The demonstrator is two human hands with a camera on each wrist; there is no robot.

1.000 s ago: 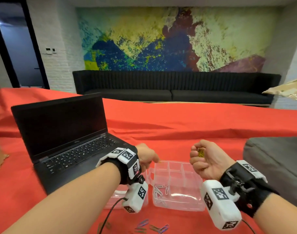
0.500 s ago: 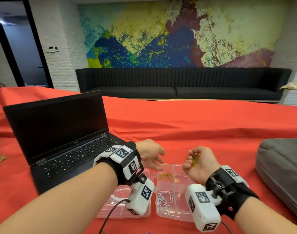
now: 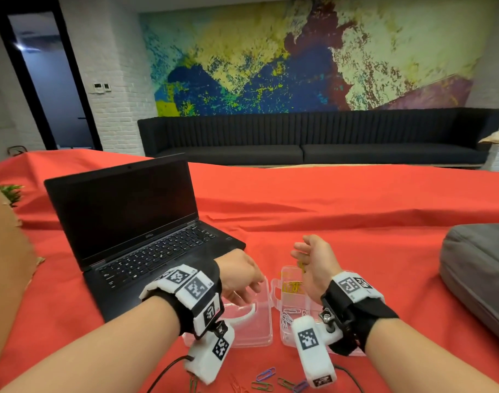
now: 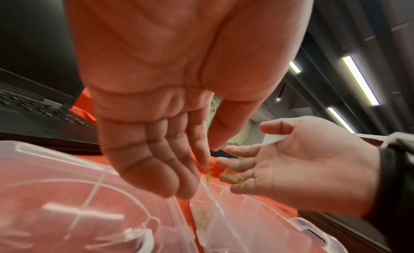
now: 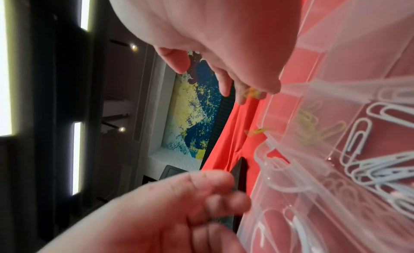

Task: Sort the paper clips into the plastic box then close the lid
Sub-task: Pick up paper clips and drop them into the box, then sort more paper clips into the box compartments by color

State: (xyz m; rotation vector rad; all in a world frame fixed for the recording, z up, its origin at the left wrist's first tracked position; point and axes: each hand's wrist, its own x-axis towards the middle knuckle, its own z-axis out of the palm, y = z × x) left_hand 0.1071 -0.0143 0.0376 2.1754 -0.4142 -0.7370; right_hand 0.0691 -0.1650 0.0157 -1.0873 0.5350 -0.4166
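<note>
Since a moment ago the right hand (image 3: 313, 262) has uncurled, its grip now spread, palm up over the plastic box (image 3: 288, 321). Loose coloured paper clips (image 3: 264, 377) lie nearest on the red worktop (image 3: 356, 211). White clips (image 3: 286, 317) and yellow clips (image 3: 292, 286) fill separate compartments. The left hand (image 3: 239, 279), fingers relaxed, hovers above the open lid (image 3: 251, 324). Behind stands a laptop (image 3: 135, 222).

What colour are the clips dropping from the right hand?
Yellow clips, clearest in the head view.

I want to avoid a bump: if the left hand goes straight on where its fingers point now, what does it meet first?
Probably the right hand: the left hand points its fingers at the right hand's fingertips, above the plastic box. The gap looks small, but depth is unclear.
</note>
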